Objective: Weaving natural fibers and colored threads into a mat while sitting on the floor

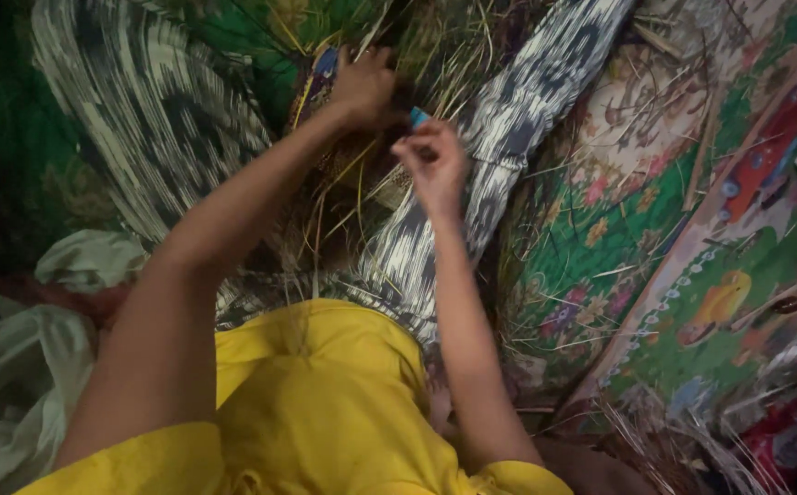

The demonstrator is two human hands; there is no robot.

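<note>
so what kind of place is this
Probably a home floor used for handcraft: the person sits on a colourful patterned mat, dry straw strands lie across their lap, and the left hand and right hand work them.

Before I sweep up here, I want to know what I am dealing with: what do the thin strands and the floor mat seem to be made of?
The strands look like dry straw or grass: thin, stiff, pale yellow. The mat seems to be printed plastic or cloth, flat, brightly patterned, slightly glossy; I cannot tell which.
</note>
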